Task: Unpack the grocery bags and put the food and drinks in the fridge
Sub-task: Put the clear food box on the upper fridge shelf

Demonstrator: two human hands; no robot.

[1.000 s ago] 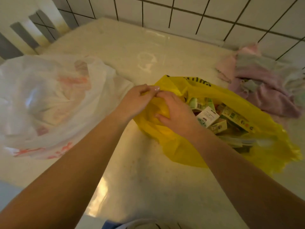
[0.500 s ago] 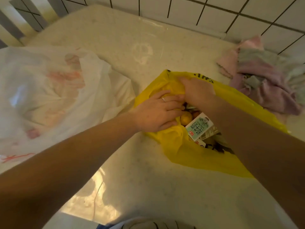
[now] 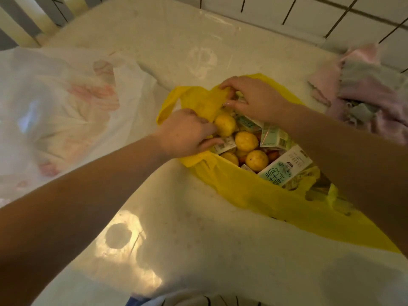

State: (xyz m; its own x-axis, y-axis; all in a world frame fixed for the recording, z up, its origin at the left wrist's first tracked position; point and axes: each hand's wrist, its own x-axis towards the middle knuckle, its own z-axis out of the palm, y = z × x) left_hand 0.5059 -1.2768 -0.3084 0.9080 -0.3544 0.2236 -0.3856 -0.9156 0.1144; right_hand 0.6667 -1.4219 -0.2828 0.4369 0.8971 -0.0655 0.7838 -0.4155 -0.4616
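Observation:
A yellow plastic bag [image 3: 260,195] lies on the pale counter [image 3: 176,228] with its mouth pulled wide. Inside are several round yellow fruits [image 3: 246,141] and several green-and-white milk cartons [image 3: 284,171]. My left hand [image 3: 185,133] grips the bag's near-left rim, fingers curled over the plastic beside a fruit. At the far rim, my right hand [image 3: 254,98] pinches the yellow plastic between thumb and fingers. A white bag with red print [image 3: 66,111] sits bulging to the left, its contents hidden.
A heap of pink and grey cloths [image 3: 366,91] lies at the back right against the white tiled wall [image 3: 309,14]. The counter's front edge runs along the bottom, near my body.
Both hands moved apart from the knotted handles and spread the yellow bag's mouth. The fruits and cartons now show more fully. The view has tilted closer over the bag.

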